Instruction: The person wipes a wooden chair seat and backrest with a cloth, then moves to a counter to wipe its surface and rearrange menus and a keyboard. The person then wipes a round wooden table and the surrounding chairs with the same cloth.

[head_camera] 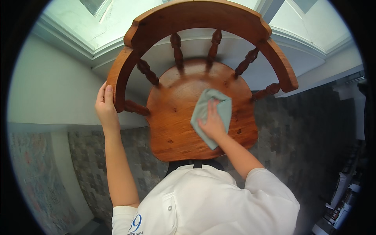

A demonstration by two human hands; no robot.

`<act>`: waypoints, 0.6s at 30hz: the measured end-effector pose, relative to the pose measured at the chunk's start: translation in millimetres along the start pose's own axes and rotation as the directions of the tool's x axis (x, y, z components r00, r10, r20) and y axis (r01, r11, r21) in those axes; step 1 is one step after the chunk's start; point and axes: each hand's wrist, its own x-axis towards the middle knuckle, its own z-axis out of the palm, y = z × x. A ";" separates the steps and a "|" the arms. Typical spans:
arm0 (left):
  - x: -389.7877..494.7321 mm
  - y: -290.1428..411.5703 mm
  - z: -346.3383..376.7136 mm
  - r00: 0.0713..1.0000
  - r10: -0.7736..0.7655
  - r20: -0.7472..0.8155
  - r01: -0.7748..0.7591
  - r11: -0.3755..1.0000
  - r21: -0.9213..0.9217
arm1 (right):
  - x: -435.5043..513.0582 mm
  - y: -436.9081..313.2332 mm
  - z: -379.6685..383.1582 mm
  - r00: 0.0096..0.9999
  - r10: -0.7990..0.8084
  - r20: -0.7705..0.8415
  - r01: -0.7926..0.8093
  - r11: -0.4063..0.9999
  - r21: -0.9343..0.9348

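A wooden armchair with a curved back rail [199, 14] and turned spindles [177, 48] stands before me. My left hand [107, 102] grips the end of its left armrest [117, 79], fingers on the outer side. On the seat [173, 126], right of its middle, lies a folded pale green cloth [202, 117]. My right hand [213, 122] presses flat on this cloth, fingers spread and pointing towards the chair's back. The hand and cloth look slightly blurred. Whether the right fingers pinch any of the cloth does not show.
Behind the chair are a white wall ledge [293, 64] and window panes [88, 26]. A pale wall [58, 88] runs close on the left, with a colourful picture [38, 173] below it. Dark floor tiles [279, 132] surround the chair; assorted items [342, 202] stand at the far right.
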 end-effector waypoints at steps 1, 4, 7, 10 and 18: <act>0.2 0.5 -0.1 1.000 0.001 -0.002 -0.001 1.000 0.005 | 23.4 14.8 -12.9 0.987 0.162 -0.005 -0.161 0.983 0.087; -1.3 0.5 -0.7 1.000 -0.008 0.008 0.007 1.000 0.024 | 92.6 54.9 -39.7 0.858 0.270 -0.438 -0.381 0.905 -0.188; -1.7 0.6 -1.2 1.000 0.026 0.000 -0.026 0.998 0.055 | 133.1 88.1 -69.5 0.819 0.457 -0.347 -0.488 0.873 -0.002; -0.9 0.1 -0.3 0.998 0.054 0.016 -0.055 0.998 0.039 | 131.3 85.4 -71.4 0.828 0.477 -0.294 -0.515 0.855 -0.065; -1.0 -0.5 0.9 0.997 0.068 0.036 -0.068 0.998 -0.002 | -34.1 -79.7 65.9 0.916 -0.374 0.143 0.375 0.927 0.022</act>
